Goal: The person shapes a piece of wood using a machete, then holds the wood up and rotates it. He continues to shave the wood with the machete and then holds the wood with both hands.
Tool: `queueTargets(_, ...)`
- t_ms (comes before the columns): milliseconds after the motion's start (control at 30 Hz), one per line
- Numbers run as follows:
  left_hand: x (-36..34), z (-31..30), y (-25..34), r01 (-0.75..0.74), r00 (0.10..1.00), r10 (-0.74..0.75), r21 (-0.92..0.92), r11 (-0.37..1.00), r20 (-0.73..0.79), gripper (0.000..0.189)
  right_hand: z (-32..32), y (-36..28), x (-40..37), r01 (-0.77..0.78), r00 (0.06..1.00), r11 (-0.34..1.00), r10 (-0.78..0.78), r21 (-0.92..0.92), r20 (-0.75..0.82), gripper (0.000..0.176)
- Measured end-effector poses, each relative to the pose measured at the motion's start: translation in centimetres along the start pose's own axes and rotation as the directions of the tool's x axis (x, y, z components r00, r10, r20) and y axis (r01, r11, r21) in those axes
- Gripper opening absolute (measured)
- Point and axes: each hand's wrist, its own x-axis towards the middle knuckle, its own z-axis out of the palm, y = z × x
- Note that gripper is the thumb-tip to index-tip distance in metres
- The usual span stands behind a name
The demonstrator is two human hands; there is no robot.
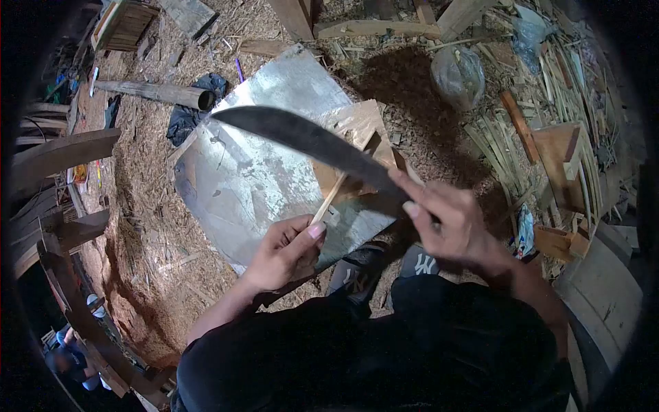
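Observation:
In the lower middle of the head view, my left hand [288, 250] pinches the near end of a thin wooden stick [331, 198] between thumb and fingers. The stick slants away up and to the right, passing under the blade. My right hand [447, 218] is closed at the handle end of a large machete [292, 132], whose handle is mostly hidden by the fingers. Its dark curved blade points to the upper left, crossing over the stick. Below both lies a worn metal sheet [240, 182], with a flat piece of brown board [353, 118] on its right part.
Wood shavings [161, 226] cover the floor. A hollow pole [158, 93] and black plastic [182, 123] lie to the left. Rightward are a clear plastic bag [458, 77], thin strips [495, 159] and a wooden block [559, 161]. Curved timbers [65, 154] stand left; another person [72, 360] is lower left.

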Motion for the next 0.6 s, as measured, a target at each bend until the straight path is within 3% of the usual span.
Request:
queueTargets(100, 0.1, 0.7, 0.8, 0.031, 0.997, -0.025, 0.087, 0.996, -0.073, 0.027, 0.4, -1.7, 0.5, 0.039, 0.993, 0.997, -0.045, 0.060, 0.110, 0.048)
queueTargets(133, 0.2, 1.0, 0.6, 0.031, 0.997, -0.024, 0.091, 0.995, -0.071, 0.027, -0.2, -2.4, 0.7, 0.015, 0.971, 0.998, -0.030, 0.065, 0.238, 0.051)
queueTargets(200, 0.3, 1.7, -0.1, -0.076, 0.970, 0.110, 0.159, 0.984, -0.217, 0.026, -0.4, -3.0, 1.0, 0.040, 0.959, 0.997, -0.057, 0.066, 0.277, 0.051)
queueTargets(267, 0.0, 1.8, 0.3, -0.044, 0.974, 0.078, 0.161, 0.986, -0.211, 0.026, -0.4, -3.1, 1.0, 0.053, 0.938, 0.997, -0.071, 0.063, 0.339, 0.052)
queueTargets(333, -0.2, 1.4, 0.5, -0.013, 0.976, 0.047, 0.161, 0.987, -0.212, 0.027, -0.2, -2.4, 0.9, 0.086, 0.947, 0.996, -0.094, 0.040, 0.308, 0.052)
queueTargets(400, 0.0, 0.7, 1.0, 0.028, 0.997, -0.017, 0.155, 0.987, -0.072, 0.027, -0.2, -1.1, 0.7, 0.116, 0.957, 0.993, -0.115, 0.012, 0.266, 0.052)
queueTargets(467, 0.3, 0.8, 1.2, 0.003, 0.998, 0.006, 0.133, 0.991, -0.065, 0.028, -0.3, 0.2, 0.6, -0.015, 0.981, 0.999, 0.022, -0.037, 0.193, 0.052)
queueTargets(600, 0.3, 1.3, 1.8, 0.033, 0.998, -0.030, 0.045, 0.998, -0.061, 0.031, -0.9, -0.4, 0.8, 0.045, 0.991, 0.993, -0.032, -0.105, 0.128, 0.051)
